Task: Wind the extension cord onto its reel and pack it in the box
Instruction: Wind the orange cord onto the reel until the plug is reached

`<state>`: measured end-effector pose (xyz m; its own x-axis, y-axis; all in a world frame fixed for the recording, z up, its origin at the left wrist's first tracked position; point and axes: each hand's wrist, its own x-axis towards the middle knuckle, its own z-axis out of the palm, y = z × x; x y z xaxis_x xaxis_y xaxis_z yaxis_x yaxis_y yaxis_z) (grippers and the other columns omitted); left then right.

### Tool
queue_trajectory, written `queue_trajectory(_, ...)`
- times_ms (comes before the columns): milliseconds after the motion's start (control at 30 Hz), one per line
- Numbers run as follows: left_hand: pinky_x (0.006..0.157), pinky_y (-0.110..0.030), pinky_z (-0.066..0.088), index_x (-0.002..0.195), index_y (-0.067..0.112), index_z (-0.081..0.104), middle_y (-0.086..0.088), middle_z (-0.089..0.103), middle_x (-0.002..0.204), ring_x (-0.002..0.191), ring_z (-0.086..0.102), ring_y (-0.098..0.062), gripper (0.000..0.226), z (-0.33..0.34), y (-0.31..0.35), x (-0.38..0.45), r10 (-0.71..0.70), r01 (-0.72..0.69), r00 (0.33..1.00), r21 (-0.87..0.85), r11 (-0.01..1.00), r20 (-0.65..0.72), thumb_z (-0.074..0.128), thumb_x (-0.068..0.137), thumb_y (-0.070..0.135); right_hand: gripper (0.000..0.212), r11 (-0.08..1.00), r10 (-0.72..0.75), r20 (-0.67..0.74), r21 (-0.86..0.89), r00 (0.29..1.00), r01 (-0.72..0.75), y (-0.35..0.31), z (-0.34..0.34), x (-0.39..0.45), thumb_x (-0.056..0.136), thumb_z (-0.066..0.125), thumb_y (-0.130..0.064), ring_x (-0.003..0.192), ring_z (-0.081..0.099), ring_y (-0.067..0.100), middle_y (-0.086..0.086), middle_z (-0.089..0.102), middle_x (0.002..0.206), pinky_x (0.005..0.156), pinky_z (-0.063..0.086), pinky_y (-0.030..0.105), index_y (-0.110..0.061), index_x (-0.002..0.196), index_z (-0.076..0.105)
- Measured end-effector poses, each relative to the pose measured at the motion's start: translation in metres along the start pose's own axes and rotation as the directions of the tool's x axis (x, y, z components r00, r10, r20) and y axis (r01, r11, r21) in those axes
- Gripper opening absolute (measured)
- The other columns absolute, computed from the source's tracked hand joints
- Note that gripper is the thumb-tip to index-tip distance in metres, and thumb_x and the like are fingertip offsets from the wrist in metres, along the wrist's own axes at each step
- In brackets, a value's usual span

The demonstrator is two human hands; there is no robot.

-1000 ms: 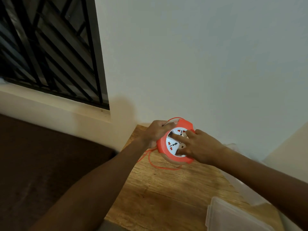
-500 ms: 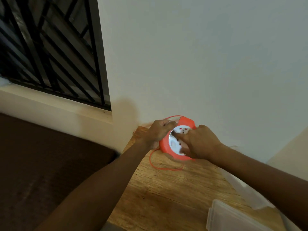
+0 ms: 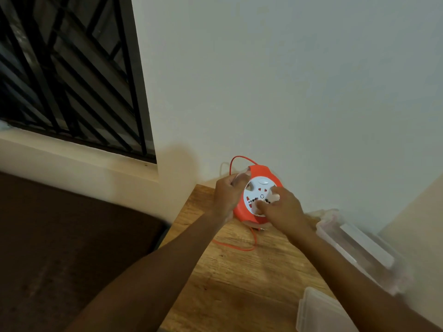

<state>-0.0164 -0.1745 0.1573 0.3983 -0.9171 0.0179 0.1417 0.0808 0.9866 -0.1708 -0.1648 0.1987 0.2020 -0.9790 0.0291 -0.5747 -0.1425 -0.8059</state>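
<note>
Reel (image 3: 257,196) sits at far end of wooden bench (image 3: 230,279), close to the wall, tilted up with its white socket face toward the camera, orange rim around it. Left hand (image 3: 227,195) grips the reel's left edge, fingers curled round the rim, thumb up near the top. Right hand (image 3: 282,208) lies over the lower right of the face, fingers (image 3: 260,204) pressing on the white disc; whether they hook into anything there I cannot tell. Orange cord (image 3: 249,243) hangs from under the reel and loops loose on the bench just near of it; another loop arcs above the reel's top left. Clear plastic box (image 3: 359,250) on the right side of the bench, well apart from the reel, blurred. Clear lid (image 3: 318,310) lies flat at near right edge
</note>
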Motion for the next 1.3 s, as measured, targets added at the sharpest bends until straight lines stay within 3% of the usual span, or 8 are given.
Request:
queue_trajectory(100, 0.077, -0.053, 0.065, 0.088, 0.023, 0.082, -0.02, 0.079, 0.094, 0.083, 0.078, -0.034, 0.03, -0.01, -0.004, 0.001, -0.073, 0.072, 0.996, 0.023, 0.997, 0.045, 0.071, 0.094, 0.05, 0.031, 0.623, -0.51, 0.102, -0.641, 0.854, 0.448, 0.004, -0.02, 0.001, 0.081, 0.066, -0.024, 0.086, 0.067, 0.021, -0.002, 0.073, 0.106, 0.066, 0.05, 0.03, -0.026, 0.112, 0.067)
queue_trajectory(233, 0.079, -0.05, 0.065, 0.104, 0.016, 0.08, -0.017, 0.081, 0.099, 0.087, 0.079, -0.038, 0.037, -0.019, -0.003, 0.004, -0.117, 0.111, 0.972, 0.038, 0.993, 0.204, 0.075, 0.091, 0.05, 0.033, 0.072, -0.539, 0.632, -0.625, 0.557, 0.778, 0.004, -0.036, 0.004, 0.072, 0.082, -0.016, 0.108, 0.061, 0.031, 0.006, 0.052, 0.144, 0.069, 0.056, 0.04, -0.028, 0.101, 0.073)
queue_trajectory(500, 0.071, -0.038, 0.065, 0.114, 0.016, 0.08, -0.015, 0.081, 0.102, 0.083, 0.079, -0.03, 0.043, -0.023, 0.006, 0.0, -0.154, 0.099, 0.914, 0.159, 0.982, 0.376, 0.077, 0.088, 0.05, 0.06, -0.215, -0.315, 0.822, -0.549, 0.475, 0.808, -0.005, -0.028, 0.002, 0.087, 0.07, -0.035, 0.123, 0.047, 0.039, 0.019, 0.032, 0.153, 0.099, 0.046, 0.052, -0.044, 0.139, 0.042)
queue_trajectory(733, 0.077, -0.037, 0.066, 0.107, 0.016, 0.081, -0.014, 0.081, 0.101, 0.089, 0.079, -0.033, 0.031, -0.029, 0.007, 0.003, -0.17, 0.097, 0.904, 0.201, 0.975, 0.391, 0.074, 0.094, 0.044, 0.062, -0.372, -0.3, 0.838, -0.543, 0.456, 0.753, -0.02, -0.012, 0.003, 0.089, 0.069, -0.035, 0.121, 0.05, 0.04, 0.016, 0.056, 0.132, 0.107, 0.035, 0.051, -0.037, 0.143, 0.04)
queue_trajectory(833, 0.076, -0.037, 0.065, 0.112, 0.007, 0.078, -0.017, 0.079, 0.103, 0.086, 0.076, -0.028, 0.03, -0.031, 0.006, 0.006, -0.169, 0.136, 0.904, 0.111, 0.984, 0.392, 0.072, 0.098, 0.033, 0.061, -0.296, -0.38, 0.761, -0.638, 0.526, 0.711, -0.02, -0.017, 0.008, 0.092, 0.059, -0.04, 0.106, 0.061, 0.038, 0.01, 0.068, 0.115, 0.099, 0.034, 0.045, -0.035, 0.145, 0.03)
queue_trajectory(1100, 0.096, -0.067, 0.054, 0.11, -0.004, 0.073, -0.03, 0.073, 0.103, 0.093, 0.07, -0.036, 0.047, -0.007, 0.002, 0.005, -0.108, 0.123, 0.989, -0.149, 0.981, 0.103, 0.078, 0.09, 0.039, 0.068, 0.43, -0.513, 0.193, -0.786, 0.837, 0.445, -0.002, -0.006, 0.013, 0.082, 0.043, -0.07, 0.078, 0.07, 0.025, 0.002, 0.075, 0.092, 0.074, 0.048, 0.036, -0.033, 0.139, 0.044)
queue_trajectory(1233, 0.083, -0.038, 0.059, 0.093, 0.011, 0.081, 0.005, 0.077, 0.086, 0.089, 0.072, -0.018, 0.029, 0.015, -0.001, 0.003, -0.089, 0.073, 0.992, -0.167, 0.983, -0.086, 0.078, 0.09, 0.04, 0.07, 0.915, -0.11, -0.131, -0.401, 0.985, 0.049, -0.003, 0.008, 0.018, 0.079, 0.05, -0.07, 0.1, 0.066, 0.028, 0.005, 0.069, 0.116, 0.081, 0.052, 0.038, -0.027, 0.134, 0.052)
queue_trajectory(1300, 0.072, -0.033, 0.054, 0.086, 0.012, 0.079, 0.013, 0.07, 0.073, 0.078, 0.063, -0.012, 0.028, 0.022, -0.003, -0.001, -0.008, -0.006, 0.994, -0.124, 0.992, -0.113, 0.076, 0.092, 0.039, 0.053, 0.987, 0.161, -0.138, 0.021, 0.977, -0.159, -0.002, 0.013, 0.023, 0.089, 0.052, -0.052, 0.106, 0.063, 0.026, 0.007, 0.065, 0.125, 0.087, 0.053, 0.038, -0.018, 0.13, 0.056)
